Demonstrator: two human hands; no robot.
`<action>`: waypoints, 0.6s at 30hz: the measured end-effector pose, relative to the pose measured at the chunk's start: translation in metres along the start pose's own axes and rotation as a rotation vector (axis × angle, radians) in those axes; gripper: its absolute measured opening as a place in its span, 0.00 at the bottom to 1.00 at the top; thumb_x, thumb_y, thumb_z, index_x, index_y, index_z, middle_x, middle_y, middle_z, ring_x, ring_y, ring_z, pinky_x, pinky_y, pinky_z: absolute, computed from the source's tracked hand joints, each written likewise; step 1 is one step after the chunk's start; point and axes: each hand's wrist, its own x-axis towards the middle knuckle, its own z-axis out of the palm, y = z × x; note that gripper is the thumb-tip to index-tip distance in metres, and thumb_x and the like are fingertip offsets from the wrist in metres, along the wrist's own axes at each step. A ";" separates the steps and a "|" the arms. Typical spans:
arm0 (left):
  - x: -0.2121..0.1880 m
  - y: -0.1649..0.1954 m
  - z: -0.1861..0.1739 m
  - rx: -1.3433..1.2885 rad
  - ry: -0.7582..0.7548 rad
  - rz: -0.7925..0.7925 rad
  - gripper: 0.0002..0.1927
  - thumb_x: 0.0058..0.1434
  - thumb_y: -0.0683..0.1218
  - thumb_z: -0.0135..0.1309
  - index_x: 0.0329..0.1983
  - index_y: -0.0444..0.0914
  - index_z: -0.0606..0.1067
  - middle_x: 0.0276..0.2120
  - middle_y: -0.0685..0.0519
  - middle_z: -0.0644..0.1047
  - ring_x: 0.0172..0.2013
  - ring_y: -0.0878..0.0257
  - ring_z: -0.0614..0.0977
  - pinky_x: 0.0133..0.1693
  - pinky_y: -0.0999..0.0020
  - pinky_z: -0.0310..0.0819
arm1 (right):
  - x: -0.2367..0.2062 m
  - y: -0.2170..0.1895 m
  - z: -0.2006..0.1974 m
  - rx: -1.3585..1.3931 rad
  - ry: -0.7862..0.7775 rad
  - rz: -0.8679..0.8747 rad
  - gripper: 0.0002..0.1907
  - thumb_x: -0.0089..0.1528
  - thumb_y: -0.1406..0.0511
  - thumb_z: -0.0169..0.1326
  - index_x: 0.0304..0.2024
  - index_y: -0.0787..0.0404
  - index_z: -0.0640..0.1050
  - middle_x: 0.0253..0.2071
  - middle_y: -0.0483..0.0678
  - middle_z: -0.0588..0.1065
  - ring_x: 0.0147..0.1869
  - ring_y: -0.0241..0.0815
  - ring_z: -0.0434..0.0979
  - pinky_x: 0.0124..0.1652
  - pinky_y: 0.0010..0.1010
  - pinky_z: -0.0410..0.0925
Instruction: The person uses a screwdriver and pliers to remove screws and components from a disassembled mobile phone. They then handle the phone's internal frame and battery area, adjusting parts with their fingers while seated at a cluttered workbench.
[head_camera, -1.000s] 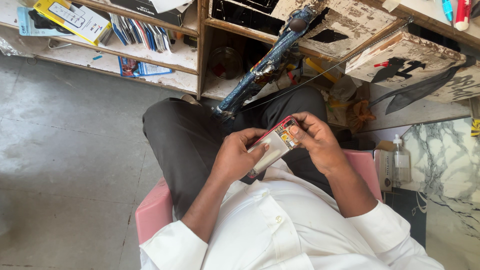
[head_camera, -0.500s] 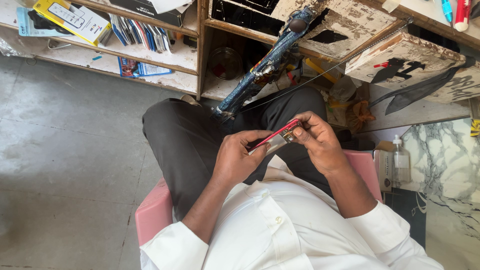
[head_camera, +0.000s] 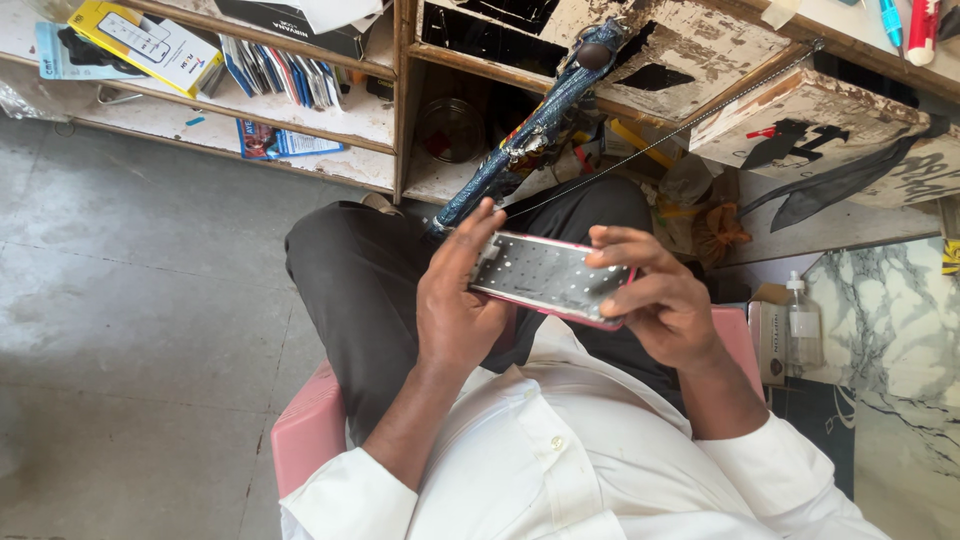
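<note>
We see a phone (head_camera: 548, 278) held over the lap, between the two hands, flat side up toward the camera, its long axis running left to right and dipping slightly at the right end. Our left hand (head_camera: 455, 305) sits at the left short end and below it: the palm cups the underside while the fingers (head_camera: 478, 232) reach up along that end, closed on the phone. Our right hand (head_camera: 655, 300) grips the right end, one finger laid across the top edge and the others curled round the lower right corner. Both hands touch the phone, so neither is nearer; each holds its own end. The upturned face is a pale grey, matte-looking plate dotted with small holes or screw points, framed by a thin pink rim that looks like smooth plastic. Whether this is the back with its cover off or an inner plate, we cannot tell. Beneath are dark trousers and a white buttoned shirt, and we sit on a pink stool (head_camera: 310, 425). Just beyond the phone a long, dark blue patterned handle (head_camera: 525, 140) leans diagonally against a worn wooden shelf (head_camera: 370, 120) with peeling paint. A small clear bottle (head_camera: 800, 320) stands well apart at the right, beside marbled stone.
</note>
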 end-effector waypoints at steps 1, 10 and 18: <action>0.000 -0.001 0.000 -0.046 0.011 -0.023 0.37 0.49 0.31 0.55 0.65 0.40 0.72 0.67 0.47 0.73 0.66 0.51 0.76 0.64 0.60 0.73 | 0.002 -0.002 0.000 -0.016 -0.020 -0.004 0.12 0.62 0.74 0.60 0.44 0.53 0.78 0.61 0.49 0.74 0.75 0.54 0.68 0.70 0.43 0.66; 0.002 0.002 0.000 -0.153 -0.210 -0.244 0.19 0.55 0.36 0.61 0.51 0.40 0.82 0.44 0.49 0.85 0.44 0.62 0.89 0.47 0.70 0.84 | -0.008 0.007 0.004 0.159 0.167 0.308 0.09 0.69 0.70 0.58 0.52 0.64 0.78 0.52 0.52 0.79 0.57 0.39 0.78 0.57 0.28 0.73; 0.007 0.013 0.004 -0.191 -0.397 -0.618 0.17 0.56 0.47 0.65 0.48 0.38 0.82 0.30 0.52 0.85 0.25 0.66 0.83 0.28 0.69 0.78 | -0.016 0.026 0.004 0.233 0.375 0.608 0.19 0.70 0.64 0.55 0.59 0.72 0.76 0.49 0.49 0.80 0.50 0.32 0.78 0.52 0.23 0.72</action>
